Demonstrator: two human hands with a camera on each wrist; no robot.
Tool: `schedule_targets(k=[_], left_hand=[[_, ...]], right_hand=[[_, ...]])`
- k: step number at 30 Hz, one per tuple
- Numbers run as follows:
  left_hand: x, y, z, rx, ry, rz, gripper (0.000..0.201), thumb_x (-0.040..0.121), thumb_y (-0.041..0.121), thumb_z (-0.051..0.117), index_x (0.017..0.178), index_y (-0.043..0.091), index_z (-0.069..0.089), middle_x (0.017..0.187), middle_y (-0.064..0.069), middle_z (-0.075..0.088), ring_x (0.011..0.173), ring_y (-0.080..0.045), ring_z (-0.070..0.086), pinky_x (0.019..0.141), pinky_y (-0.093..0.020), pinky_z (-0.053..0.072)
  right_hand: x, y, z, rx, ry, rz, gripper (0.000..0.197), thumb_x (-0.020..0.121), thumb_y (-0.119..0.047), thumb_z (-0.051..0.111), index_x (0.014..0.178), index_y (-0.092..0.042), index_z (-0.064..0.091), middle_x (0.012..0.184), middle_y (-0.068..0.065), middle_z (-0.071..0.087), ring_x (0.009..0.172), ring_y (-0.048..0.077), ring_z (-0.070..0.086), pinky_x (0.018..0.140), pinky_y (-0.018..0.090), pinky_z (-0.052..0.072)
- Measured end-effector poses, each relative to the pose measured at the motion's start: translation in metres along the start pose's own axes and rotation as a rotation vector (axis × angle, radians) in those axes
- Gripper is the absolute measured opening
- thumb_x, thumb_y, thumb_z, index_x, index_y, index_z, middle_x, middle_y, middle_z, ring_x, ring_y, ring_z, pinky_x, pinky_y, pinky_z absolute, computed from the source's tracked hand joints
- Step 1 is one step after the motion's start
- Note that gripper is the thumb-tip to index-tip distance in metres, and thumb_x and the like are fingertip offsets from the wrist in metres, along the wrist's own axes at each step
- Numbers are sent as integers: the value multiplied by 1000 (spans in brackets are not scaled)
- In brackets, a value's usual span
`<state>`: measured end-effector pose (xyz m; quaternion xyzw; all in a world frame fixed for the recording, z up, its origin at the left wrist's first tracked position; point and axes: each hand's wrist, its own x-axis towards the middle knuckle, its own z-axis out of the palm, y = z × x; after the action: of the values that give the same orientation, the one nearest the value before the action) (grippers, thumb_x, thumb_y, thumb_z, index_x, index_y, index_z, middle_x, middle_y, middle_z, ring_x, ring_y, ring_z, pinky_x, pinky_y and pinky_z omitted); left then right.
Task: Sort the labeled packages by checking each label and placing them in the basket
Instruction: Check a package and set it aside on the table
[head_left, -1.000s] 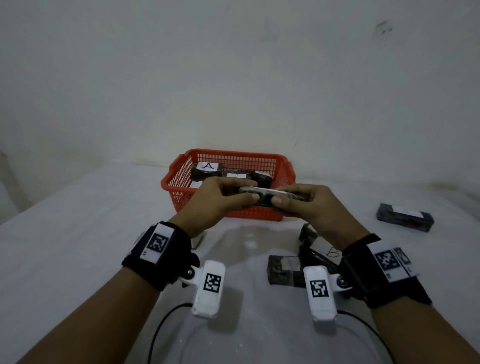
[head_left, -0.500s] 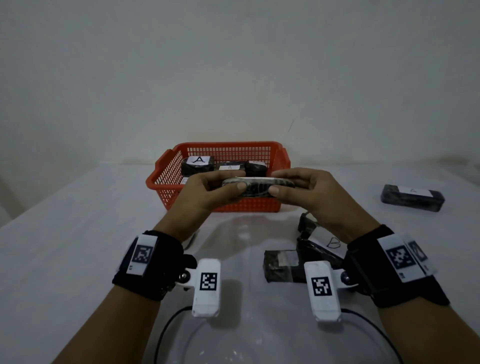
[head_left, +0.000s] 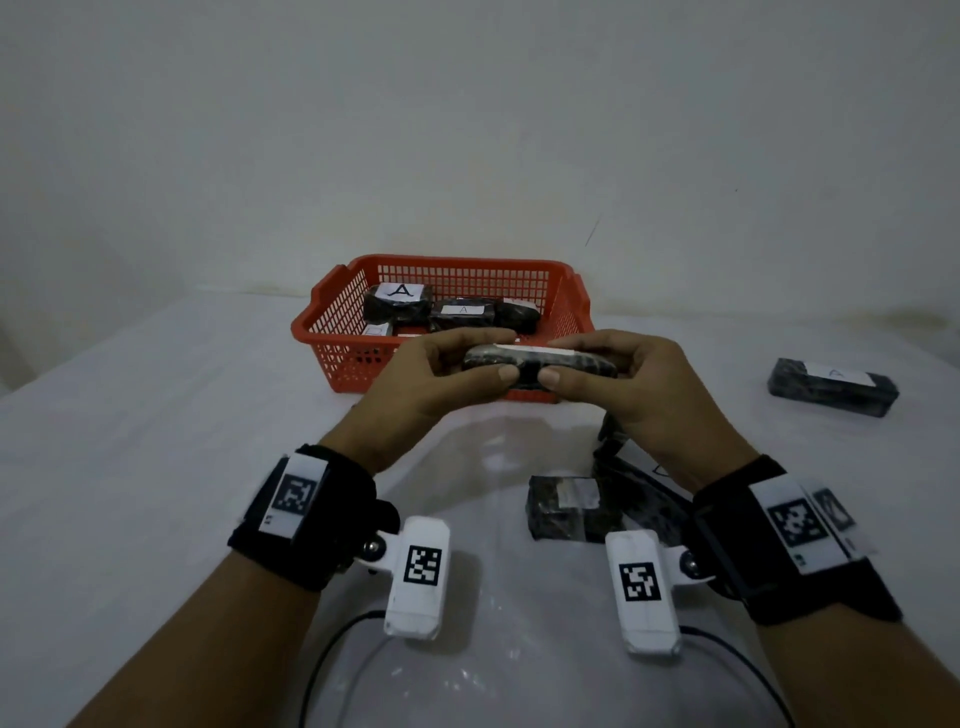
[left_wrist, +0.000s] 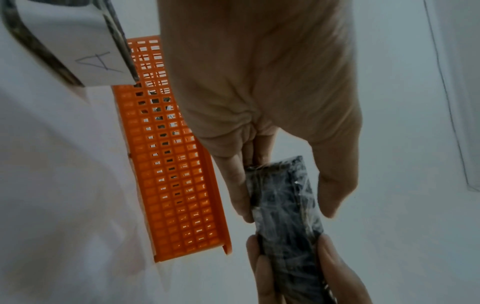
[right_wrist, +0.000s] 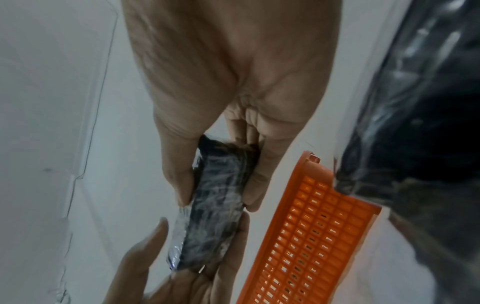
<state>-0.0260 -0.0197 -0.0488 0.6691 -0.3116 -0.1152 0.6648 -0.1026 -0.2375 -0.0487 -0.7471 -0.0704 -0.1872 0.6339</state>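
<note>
White table (head_left: 156, 441) against a bare pale wall (head_left: 467, 130). Left hand (head_left: 431, 384) and right hand (head_left: 639, 384) each pinch one end of a black package (head_left: 530, 361), just short of the red basket (head_left: 332, 332). Wrist views alone show its wrapped underside.

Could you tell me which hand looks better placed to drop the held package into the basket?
Left, marginally. Both hands grip the package just before the basket, but the left hand sits squarely before its opening; the right hand is off its right end.
</note>
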Motion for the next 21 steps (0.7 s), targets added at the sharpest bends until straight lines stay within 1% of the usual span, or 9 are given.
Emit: schedule_targets(k=[2, 5, 7, 9, 10, 12, 15, 18, 21], left_hand=[[0, -2, 1, 23, 25, 18, 44, 83, 21, 77, 124, 9, 70, 117, -9, 76, 112, -24, 72, 100, -40, 57], [1, -3, 3, 40, 53, 47, 35, 87, 11, 75, 121, 6, 71, 113, -9, 77, 108, -23, 74, 94, -34, 59], [0, -3, 4, 17, 24, 41, 39, 85, 16, 75, 123, 7, 69, 115, -9, 76, 110, -23, 73, 94, -32, 59], [-1, -3, 4, -7, -11, 22, 47, 81, 23, 76, 125, 8, 68, 117, -9, 75, 112, -23, 72, 96, -33, 59], [-2, -2, 4, -6, -12, 20, 47, 81, 23, 76, 125, 8, 68, 116, -9, 76, 111, -23, 73, 95, -32, 59], [-3, -1, 5, 6, 14, 29, 40, 83, 16, 76, 122, 6, 70, 114, -9, 77, 107, -22, 74, 92, -29, 60], [-1, -1, 5, 24, 58, 47, 36, 86, 8, 76, 122, 6, 70, 114, -11, 76, 107, -24, 74, 96, -36, 59], [-1, -1, 4, -22, 56, 47, 42, 83, 14, 81, 123, 12, 69, 118, -12, 75, 112, -28, 72, 101, -44, 57], [-2, 2, 3, -53, 28, 43, 44, 84, 13, 79, 126, 12, 67, 120, -9, 75, 114, -25, 71, 100, -39, 57]], right_hand=[[0, 0, 0, -10, -5, 10, 44, 70, -24, 88, 109, -7, 78, 101, 9, 82, 97, 22, 79, 92, 31, 62], [0, 2, 3, 16, -25, 32, 40, 74, -17, 87, 112, -6, 77, 104, 11, 81, 99, 25, 78, 91, 32, 62], [0, 3, 5, 44, -18, 32, 39, 77, -15, 85, 113, -4, 76, 105, 14, 80, 99, 26, 78, 88, 31, 63], [1, 3, 6, 56, -12, 37, 36, 80, -16, 84, 112, -2, 76, 106, 17, 79, 99, 28, 78, 90, 36, 63], [0, 2, 6, 60, -10, 40, 36, 80, -18, 84, 111, -2, 77, 106, 17, 79, 99, 29, 78, 92, 39, 63], [0, 1, 8, 56, -5, 43, 40, 76, -24, 85, 110, -3, 78, 105, 16, 80, 100, 29, 78, 96, 43, 62], [1, 2, 8, 62, -26, 44, 46, 72, -27, 86, 113, -5, 77, 107, 15, 80, 103, 29, 77, 99, 44, 60], [3, 3, 5, 114, -25, 51, 52, 72, -26, 85, 118, -5, 74, 112, 14, 79, 107, 29, 76, 101, 45, 58], [4, 2, 0, 93, -9, 35, 54, 72, -27, 85, 120, -5, 73, 113, 13, 79, 108, 27, 76, 101, 42, 58]])
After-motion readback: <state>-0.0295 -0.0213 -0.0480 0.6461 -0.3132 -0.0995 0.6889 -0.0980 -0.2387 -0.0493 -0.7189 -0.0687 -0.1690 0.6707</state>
